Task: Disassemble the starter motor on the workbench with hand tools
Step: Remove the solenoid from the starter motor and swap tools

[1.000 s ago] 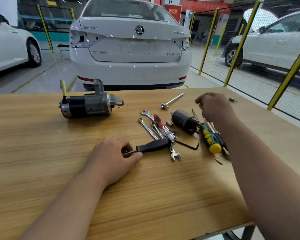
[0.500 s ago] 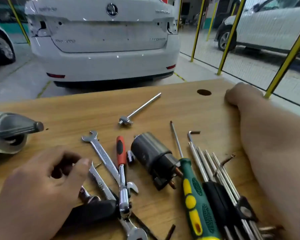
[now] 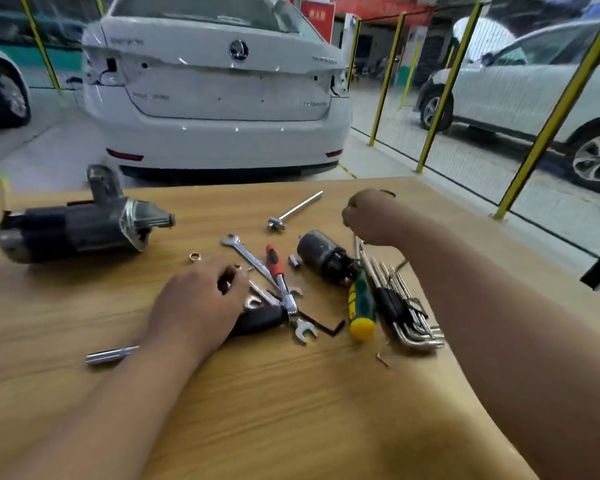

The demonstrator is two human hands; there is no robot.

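Note:
The starter motor (image 3: 80,226) lies on its side at the left of the wooden workbench (image 3: 291,410). Its removed dark solenoid (image 3: 321,254) lies among the tools in the middle. My left hand (image 3: 198,306) rests over a black-handled screwdriver (image 3: 260,320), fingers curled, with the fingertips at a small copper nut (image 3: 237,267). Whether it pinches the nut is unclear. My right hand (image 3: 371,216) is curled into a fist behind the solenoid, its palm hidden.
Wrenches (image 3: 246,254), a red-handled ratchet (image 3: 278,271), a green-yellow screwdriver (image 3: 361,306), a hex key set (image 3: 406,317), a T-bar (image 3: 295,209) and a loose ring (image 3: 195,257) lie spread out. A white car (image 3: 219,98) is parked beyond the far edge. A yellow mesh fence (image 3: 440,98) runs on the right.
The view has pulled back, so the whole starter motor shows again. My right hand came back from the far right corner towards the solenoid. My left hand stays over the tools.

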